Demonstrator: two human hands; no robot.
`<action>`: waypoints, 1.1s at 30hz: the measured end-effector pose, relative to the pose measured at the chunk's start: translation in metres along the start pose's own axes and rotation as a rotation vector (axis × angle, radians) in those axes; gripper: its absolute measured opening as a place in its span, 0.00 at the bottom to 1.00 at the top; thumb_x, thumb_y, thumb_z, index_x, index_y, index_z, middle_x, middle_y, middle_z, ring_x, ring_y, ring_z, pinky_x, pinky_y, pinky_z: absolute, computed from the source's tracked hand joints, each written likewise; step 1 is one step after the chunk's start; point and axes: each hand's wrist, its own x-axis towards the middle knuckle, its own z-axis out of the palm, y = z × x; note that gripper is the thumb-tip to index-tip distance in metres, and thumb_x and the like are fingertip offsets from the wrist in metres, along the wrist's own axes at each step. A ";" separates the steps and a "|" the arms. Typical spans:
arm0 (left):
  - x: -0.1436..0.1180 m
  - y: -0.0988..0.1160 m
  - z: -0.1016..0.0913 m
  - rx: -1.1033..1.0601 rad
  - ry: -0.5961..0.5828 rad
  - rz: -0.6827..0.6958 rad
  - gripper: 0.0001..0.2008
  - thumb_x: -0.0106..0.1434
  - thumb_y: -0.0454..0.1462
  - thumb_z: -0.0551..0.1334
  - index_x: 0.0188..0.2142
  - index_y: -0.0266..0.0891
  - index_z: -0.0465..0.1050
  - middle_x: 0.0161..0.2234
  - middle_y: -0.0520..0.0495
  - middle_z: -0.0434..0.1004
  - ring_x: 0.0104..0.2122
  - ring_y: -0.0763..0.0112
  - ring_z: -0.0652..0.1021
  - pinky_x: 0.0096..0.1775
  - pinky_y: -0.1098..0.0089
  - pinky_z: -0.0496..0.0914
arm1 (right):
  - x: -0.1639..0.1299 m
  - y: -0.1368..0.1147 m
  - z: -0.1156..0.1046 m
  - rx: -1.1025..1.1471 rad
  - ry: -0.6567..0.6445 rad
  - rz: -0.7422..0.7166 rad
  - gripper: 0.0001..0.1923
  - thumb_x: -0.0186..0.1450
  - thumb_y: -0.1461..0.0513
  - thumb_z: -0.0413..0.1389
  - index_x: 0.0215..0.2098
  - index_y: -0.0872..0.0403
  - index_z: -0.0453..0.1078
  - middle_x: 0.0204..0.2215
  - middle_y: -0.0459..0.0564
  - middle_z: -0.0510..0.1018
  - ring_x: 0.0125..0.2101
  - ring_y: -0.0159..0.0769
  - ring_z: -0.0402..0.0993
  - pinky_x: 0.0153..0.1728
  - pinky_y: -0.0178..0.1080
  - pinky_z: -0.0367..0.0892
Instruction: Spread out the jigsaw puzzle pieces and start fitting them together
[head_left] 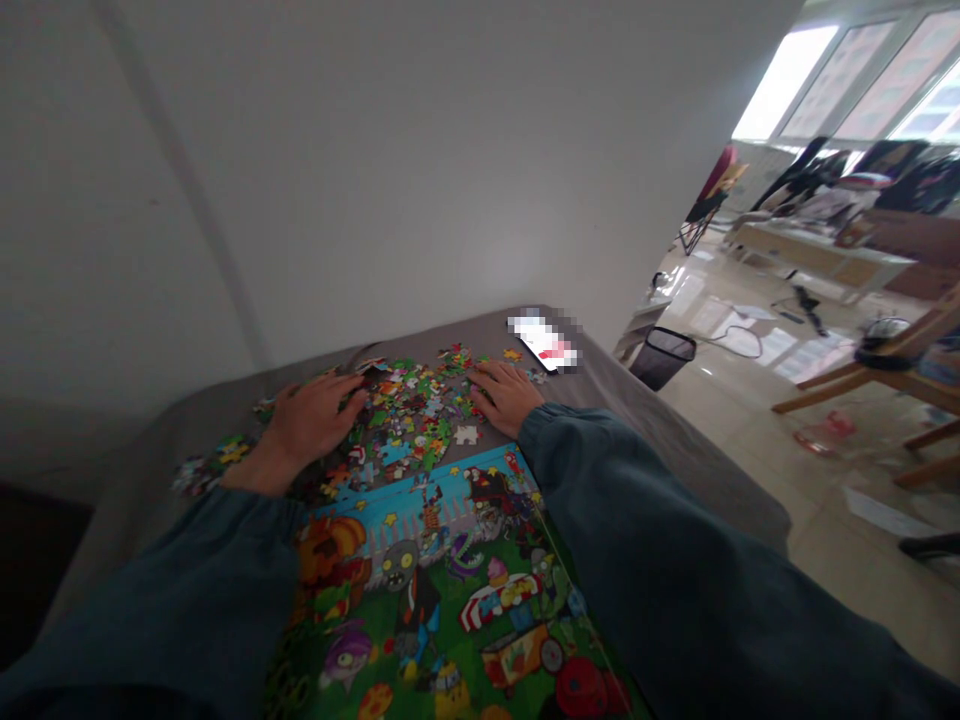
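Your left hand point(311, 425) and right hand point(506, 392) both lie flat, fingers spread and gripping nothing, on the heap of loose jigsaw pieces point(409, 410) that sits on the grey table point(660, 430) just beyond the cartoon puzzle picture point(442, 580). The pieces look like thin, light, stiff card, so they likely slide easily under your palms and scatter. You'd best pinch a single one by its edges with thumb and forefinger, such as the pale face-down piece point(466, 435) lying apart near your right wrist.
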 end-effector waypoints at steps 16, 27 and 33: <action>-0.001 -0.007 -0.025 -0.295 0.098 -0.082 0.31 0.68 0.51 0.47 0.50 0.36 0.82 0.55 0.41 0.81 0.55 0.51 0.78 0.58 0.57 0.69 | 0.001 0.002 0.002 -0.006 -0.012 -0.009 0.21 0.76 0.57 0.48 0.63 0.55 0.70 0.65 0.56 0.69 0.66 0.48 0.59 0.65 0.52 0.57; 0.001 -0.028 -0.027 -0.375 0.177 -0.244 0.30 0.67 0.50 0.49 0.53 0.37 0.80 0.48 0.42 0.85 0.46 0.54 0.82 0.45 0.61 0.76 | 0.001 0.003 0.005 -0.014 0.007 -0.016 0.21 0.76 0.57 0.49 0.63 0.55 0.70 0.64 0.57 0.69 0.65 0.50 0.60 0.64 0.54 0.58; 0.005 -0.022 -0.006 -0.232 0.108 -0.011 0.30 0.66 0.53 0.53 0.55 0.38 0.79 0.57 0.38 0.78 0.56 0.51 0.75 0.60 0.55 0.66 | 0.001 0.005 0.007 0.002 0.023 -0.028 0.21 0.76 0.57 0.49 0.63 0.54 0.70 0.64 0.57 0.69 0.65 0.49 0.60 0.64 0.54 0.59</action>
